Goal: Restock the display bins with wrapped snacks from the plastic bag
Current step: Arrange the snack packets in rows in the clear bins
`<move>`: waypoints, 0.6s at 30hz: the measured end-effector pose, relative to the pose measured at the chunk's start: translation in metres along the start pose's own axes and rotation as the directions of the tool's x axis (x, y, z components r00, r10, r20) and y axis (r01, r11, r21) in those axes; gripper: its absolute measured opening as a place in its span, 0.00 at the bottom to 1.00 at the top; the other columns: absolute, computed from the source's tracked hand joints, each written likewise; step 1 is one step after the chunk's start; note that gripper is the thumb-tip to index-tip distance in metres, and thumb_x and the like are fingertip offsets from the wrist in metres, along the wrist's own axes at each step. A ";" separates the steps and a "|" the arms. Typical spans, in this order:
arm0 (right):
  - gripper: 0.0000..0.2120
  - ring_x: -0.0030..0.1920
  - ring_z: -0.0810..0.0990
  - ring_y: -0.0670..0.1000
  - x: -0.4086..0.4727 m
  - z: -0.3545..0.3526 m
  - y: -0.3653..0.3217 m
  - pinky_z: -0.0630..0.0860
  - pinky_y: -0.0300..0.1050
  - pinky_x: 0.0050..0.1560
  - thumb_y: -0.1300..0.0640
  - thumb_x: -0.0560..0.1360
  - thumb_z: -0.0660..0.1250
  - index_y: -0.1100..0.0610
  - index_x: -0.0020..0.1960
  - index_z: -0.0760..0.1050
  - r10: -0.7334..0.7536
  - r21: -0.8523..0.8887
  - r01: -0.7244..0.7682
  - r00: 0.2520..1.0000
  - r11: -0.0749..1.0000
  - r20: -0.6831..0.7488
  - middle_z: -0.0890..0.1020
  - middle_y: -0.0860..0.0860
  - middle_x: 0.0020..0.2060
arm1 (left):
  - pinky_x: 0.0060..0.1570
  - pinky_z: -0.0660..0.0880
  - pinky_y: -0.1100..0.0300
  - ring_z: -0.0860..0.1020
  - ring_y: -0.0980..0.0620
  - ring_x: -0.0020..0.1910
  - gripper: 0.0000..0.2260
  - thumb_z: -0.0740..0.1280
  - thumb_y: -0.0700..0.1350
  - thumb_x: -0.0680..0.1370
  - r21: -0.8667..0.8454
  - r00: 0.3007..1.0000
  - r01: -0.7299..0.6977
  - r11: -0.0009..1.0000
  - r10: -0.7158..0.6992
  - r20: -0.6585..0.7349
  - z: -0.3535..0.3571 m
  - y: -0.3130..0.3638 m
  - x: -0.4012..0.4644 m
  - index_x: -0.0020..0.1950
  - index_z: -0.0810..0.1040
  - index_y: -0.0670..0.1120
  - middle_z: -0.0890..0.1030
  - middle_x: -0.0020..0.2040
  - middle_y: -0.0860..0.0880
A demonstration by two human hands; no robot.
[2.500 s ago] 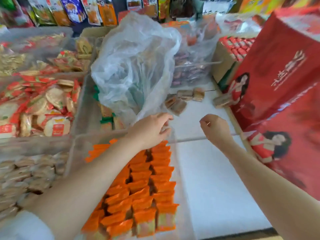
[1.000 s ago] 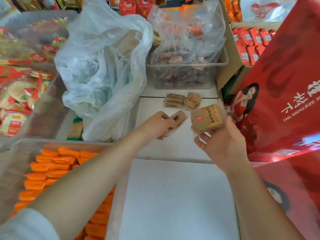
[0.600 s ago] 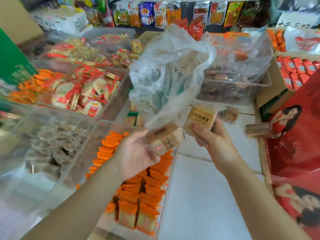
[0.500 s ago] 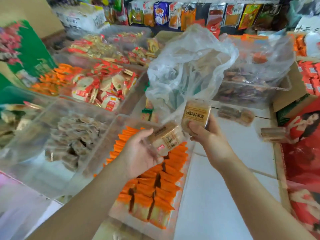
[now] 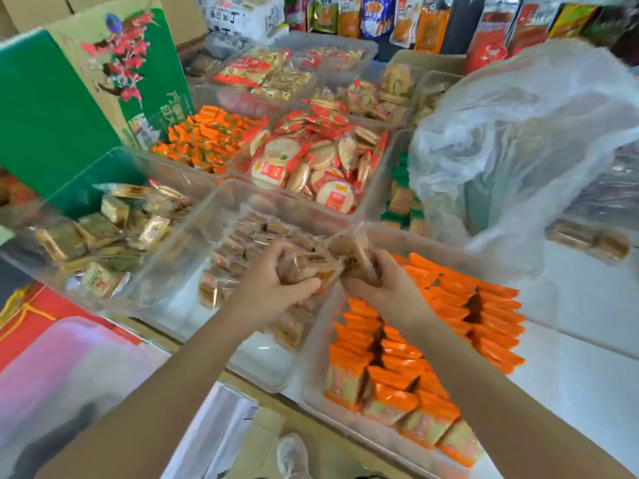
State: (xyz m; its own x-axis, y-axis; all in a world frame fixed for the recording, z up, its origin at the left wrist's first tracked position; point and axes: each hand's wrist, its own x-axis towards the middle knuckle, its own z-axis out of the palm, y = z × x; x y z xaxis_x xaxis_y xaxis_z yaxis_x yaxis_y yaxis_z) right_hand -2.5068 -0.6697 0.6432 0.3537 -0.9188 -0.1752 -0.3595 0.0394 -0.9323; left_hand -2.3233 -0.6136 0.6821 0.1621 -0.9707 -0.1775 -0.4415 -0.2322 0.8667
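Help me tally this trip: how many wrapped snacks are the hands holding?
2. One wrapped snack in the left hand, another in the right hand; fingers may hide more.

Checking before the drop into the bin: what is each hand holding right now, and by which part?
The left hand grips a brown wrapped snack around its near end. The right hand grips a second brown snack by its lower part.

White counter (image 5: 587,375) carries clear bins (image 5: 311,368), plastic bag (image 5: 518,143).
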 end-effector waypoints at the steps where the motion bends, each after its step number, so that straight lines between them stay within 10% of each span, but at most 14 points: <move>1: 0.13 0.38 0.78 0.48 0.006 0.008 -0.004 0.74 0.42 0.38 0.59 0.72 0.70 0.53 0.53 0.71 0.003 -0.072 -0.006 0.999 0.997 -0.034 0.78 0.48 0.40 | 0.35 0.72 0.66 0.76 0.62 0.35 0.12 0.74 0.44 0.71 0.111 0.999 -0.051 0.993 0.050 0.013 -0.017 -0.013 0.002 0.47 0.71 0.51 0.76 0.38 0.54; 6: 0.18 0.33 0.75 0.40 0.022 0.036 -0.031 0.69 0.30 0.27 0.55 0.70 0.74 0.51 0.54 0.68 -0.088 -0.318 0.041 0.987 0.947 -0.138 0.75 0.44 0.37 | 0.42 0.76 0.54 0.78 0.52 0.42 0.24 0.73 0.63 0.64 0.463 0.984 -0.115 0.879 0.038 0.172 -0.100 -0.089 0.018 0.50 0.76 0.48 0.78 0.43 0.51; 10: 0.12 0.35 0.73 0.42 0.025 0.078 -0.048 0.70 0.34 0.37 0.52 0.71 0.72 0.51 0.52 0.73 -0.176 -0.523 0.217 0.976 0.824 0.128 0.78 0.47 0.39 | 0.44 0.71 0.62 0.75 0.55 0.45 0.12 0.73 0.47 0.71 0.663 0.901 -0.218 0.716 -0.113 0.419 -0.127 -0.136 0.037 0.48 0.71 0.53 0.76 0.44 0.57; 14: 0.13 0.47 0.79 0.54 0.032 0.135 -0.035 0.77 0.47 0.44 0.44 0.74 0.65 0.51 0.52 0.70 0.040 -0.743 0.260 0.932 0.617 0.360 0.79 0.50 0.46 | 0.39 0.67 0.67 0.75 0.53 0.53 0.14 0.66 0.45 0.76 0.803 0.844 -0.376 0.463 -0.186 0.502 -0.131 -0.164 0.061 0.61 0.72 0.50 0.72 0.61 0.53; 18: 0.16 0.49 0.78 0.56 0.041 0.174 -0.020 0.73 0.45 0.40 0.44 0.76 0.60 0.54 0.58 0.69 0.086 -0.778 0.280 0.916 0.562 0.391 0.78 0.52 0.50 | 0.42 0.73 0.53 0.76 0.46 0.51 0.16 0.63 0.39 0.76 0.866 0.852 -0.430 0.253 -0.203 0.483 -0.131 -0.174 0.074 0.63 0.70 0.46 0.68 0.63 0.47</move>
State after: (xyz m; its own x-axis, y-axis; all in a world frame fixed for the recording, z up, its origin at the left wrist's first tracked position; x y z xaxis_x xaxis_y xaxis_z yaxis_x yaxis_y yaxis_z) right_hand -2.3350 -0.6395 0.5999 0.6309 -0.6847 -0.3648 -0.7754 -0.5405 -0.3266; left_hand -2.1185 -0.6365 0.5794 -0.1983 -0.8097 -0.5523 -0.9462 0.3052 -0.1078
